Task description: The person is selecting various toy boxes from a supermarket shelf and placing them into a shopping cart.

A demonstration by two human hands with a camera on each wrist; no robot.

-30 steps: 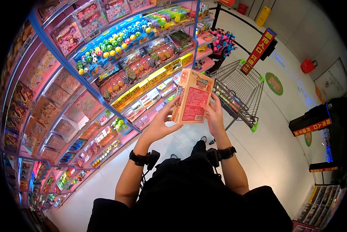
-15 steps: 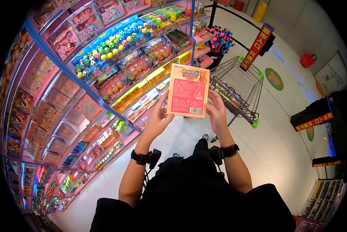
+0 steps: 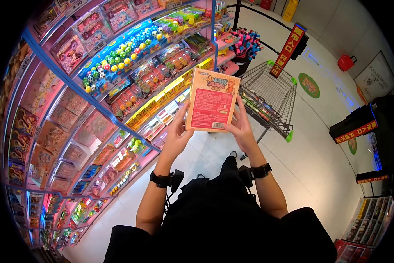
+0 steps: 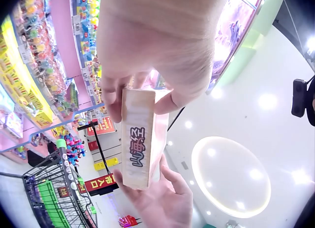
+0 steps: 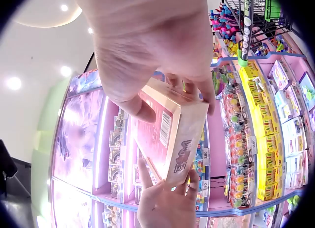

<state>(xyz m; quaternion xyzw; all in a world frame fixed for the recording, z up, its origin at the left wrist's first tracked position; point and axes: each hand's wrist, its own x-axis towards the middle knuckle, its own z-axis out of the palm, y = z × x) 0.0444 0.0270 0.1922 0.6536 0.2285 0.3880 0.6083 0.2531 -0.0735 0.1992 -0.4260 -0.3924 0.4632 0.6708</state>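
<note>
A flat cardboard box [image 3: 212, 103], orange with a red text panel and a barcode, is held up in front of the body between two hands. On its left edge, the left hand [image 3: 177, 131] grips with the thumb by the lower corner. The right hand [image 3: 244, 133] holds the opposite edge, its thumb over the lower right corner by the barcode. In the left wrist view, a narrow side of the box [image 4: 139, 139] with dark lettering shows between the fingers and thumb. The right wrist view shows the box's barcode face [image 5: 156, 120] and another narrow side.
Pink shelves [image 3: 85, 90] full of packaged toys and sweets, with a row of yellow boxes [image 3: 166, 93], run along the left. A wire shopping cart [image 3: 271, 94] stands ahead to the right, beside a red sign [image 3: 289, 50]. Black barriers [image 3: 354, 127] with red signs stand farther right.
The box has turned from showing a narrow side to facing the head camera with its printed panel, then tilted slightly. The right thumb has moved onto its lower right corner.
</note>
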